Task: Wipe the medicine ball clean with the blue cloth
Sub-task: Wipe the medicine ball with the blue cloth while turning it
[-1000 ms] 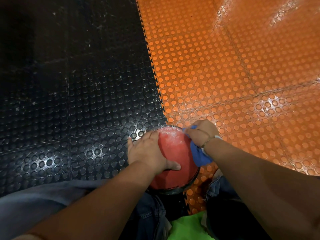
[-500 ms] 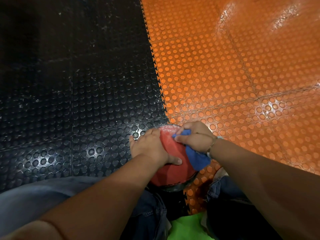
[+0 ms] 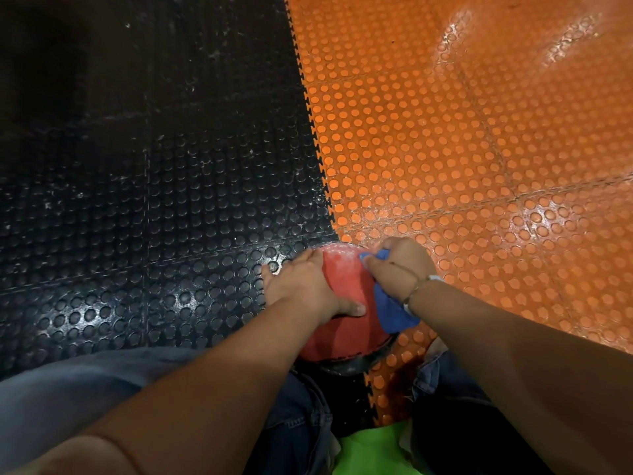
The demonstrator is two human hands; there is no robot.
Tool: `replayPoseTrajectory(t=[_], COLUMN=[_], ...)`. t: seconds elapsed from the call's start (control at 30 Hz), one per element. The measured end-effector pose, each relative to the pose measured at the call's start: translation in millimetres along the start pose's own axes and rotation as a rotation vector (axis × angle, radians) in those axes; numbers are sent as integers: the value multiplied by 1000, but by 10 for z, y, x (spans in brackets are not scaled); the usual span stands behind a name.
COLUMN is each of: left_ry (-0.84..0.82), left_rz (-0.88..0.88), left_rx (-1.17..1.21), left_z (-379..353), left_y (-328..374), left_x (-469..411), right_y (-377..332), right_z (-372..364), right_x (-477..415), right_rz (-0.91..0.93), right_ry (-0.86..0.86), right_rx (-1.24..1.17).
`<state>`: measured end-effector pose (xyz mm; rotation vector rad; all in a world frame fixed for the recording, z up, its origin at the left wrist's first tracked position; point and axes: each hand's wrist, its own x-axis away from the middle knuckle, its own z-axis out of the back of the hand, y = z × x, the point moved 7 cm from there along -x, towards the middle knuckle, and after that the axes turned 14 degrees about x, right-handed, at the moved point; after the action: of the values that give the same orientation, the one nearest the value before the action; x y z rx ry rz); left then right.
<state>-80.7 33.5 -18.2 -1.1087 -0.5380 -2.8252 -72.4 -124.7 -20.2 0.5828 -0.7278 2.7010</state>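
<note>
comparing this moment with the two before it, a short scrubbing stroke can be read: the right hand [image 3: 402, 265], clamped around the bunched blue cloth [image 3: 390, 305], was carried inward over the crown of the red medicine ball [image 3: 346, 286] half a second ago and has now been drawn back to the ball's upper right shoulder. the cloth is pressed to the ball under the fingers, with a loose tail hanging down the right flank. the left hand [image 3: 305, 289] has hardly been shifted; it is spread flat against the ball's left side, thumb laid across the front, so the ball is braced rather than gripped. the ball is kept on the floor between the legs (in jeans [image 3: 301, 409], at the bottom edge), over the seam where the black studded mat [image 3: 171, 207] meets the orange studded mat [image 3: 479, 159]. a pale dusty film [image 3: 337, 257] is still seen on the ball's far top, so the wiping is judged unfinished; more passes there, and probably a turn of the ball, would be called for.
</note>
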Motion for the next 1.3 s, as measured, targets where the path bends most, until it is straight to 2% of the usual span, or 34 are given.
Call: replayPoseTrajectory(t=[0.13,0.2,0.3,0.33,0.47,0.5,0.57,0.67,0.83,0.87,1.0,1.07,1.17,1.2,1.3], left_ry=[-23,-32,-16,-9,-23,-34,-60,-67,-50,-47,-31,-26,-14,-11,-22], left_rz=[11,17,10,8,4,-15,-60,-82,-45,-47,-94,-108,-107,-103,-93], left_rx=[-6,-24,-21,-23,-65,-104,-192,-236,-187,-187,-191,-179,-161,-153,-142], left_z=[21,37,38,34,50,50,28,-22,27,25,-58,-72,-45,-38,-57], left_y=[-3,-18,-17,-8,-5,0,16,34,32,35,81,103,102,94,76], left_x=[-36,-41,-32,-31,-42,-35,-19,-8,-16,-3,66,71,52,49,62], right_y=[-361,-314,-41,-28,-298,-269,-78,98,-412,-403,-2,-4,-313,-348,-81], right_z=[-151,-122,0,3,-178,-179,-81,15,-170,-164,-17,-33,-148,-158,-52], right_x=[91,35,-46,-30,71,50,-21,-28,170,146,-72,-55,123,141,-27], right_rz=[215,155,-34,-36,255,261,120,-33,338,324,14,28,262,290,90], right_ry=[-103,-136,-82,-75,-212,-214,-148,-26,-57,-55,-73,-45,0,-12,-76], right_rx=[75,8,-72,-62,-41,-67,-148,-8,154,162,41,88,224,231,109])
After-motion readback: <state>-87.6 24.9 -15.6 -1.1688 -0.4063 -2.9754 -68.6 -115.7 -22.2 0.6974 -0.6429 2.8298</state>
